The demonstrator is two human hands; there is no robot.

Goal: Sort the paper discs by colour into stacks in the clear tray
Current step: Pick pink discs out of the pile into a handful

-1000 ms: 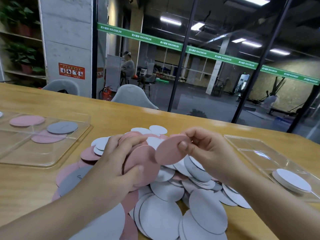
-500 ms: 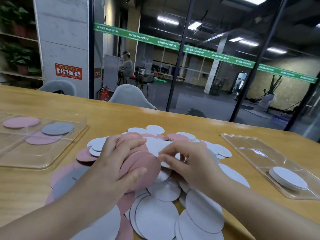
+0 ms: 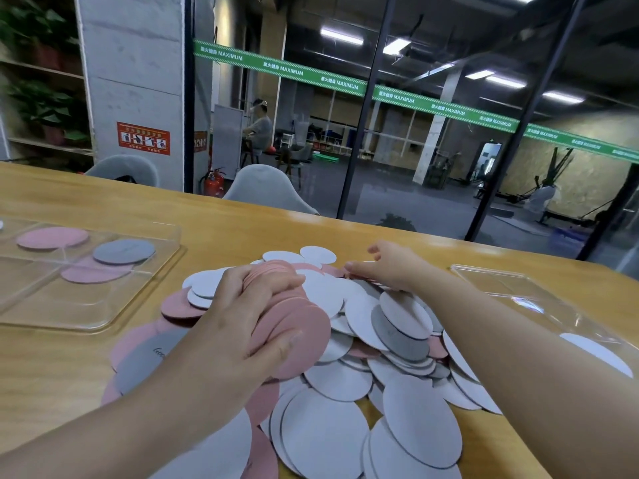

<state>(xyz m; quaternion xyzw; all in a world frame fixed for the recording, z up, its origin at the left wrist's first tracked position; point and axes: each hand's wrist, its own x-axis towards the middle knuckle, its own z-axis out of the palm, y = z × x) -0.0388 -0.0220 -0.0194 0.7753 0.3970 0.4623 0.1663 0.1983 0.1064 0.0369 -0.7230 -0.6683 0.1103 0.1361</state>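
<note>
1. Since half a second ago the right hand [image 3: 387, 267] has left the fanned pink discs and reached to the far edge of the heap. The left hand [image 3: 242, 319] has kept its hold in the same place.
2. The left grip is closed around a fanned stack of pink round paper discs [image 3: 294, 326], thumb on the front disc and fingers curled over the top edge.
3. The right grip pinches at the rim of a disc at the far side of the heap; whether that disc is lifted yet, I cannot tell.
4. Beneath both hands lies the loose heap of white, grey and pink paper discs [image 3: 345, 385] on the yellow wooden tabletop [image 3: 242, 236], still large and mixed.
5. The clear plastic tray on the left [image 3: 103, 305] holds only a few pink discs and one grey disc [image 3: 123, 251], laid loosely and not yet as neat stacks.
6. The clear plastic tray on the right [image 3: 501, 288] holds a small stack of white discs [image 3: 594, 357].
7. Judged from this, the sorting is at an early stage: pinks are being gathered in hand, and most discs remain unsorted.
</note>
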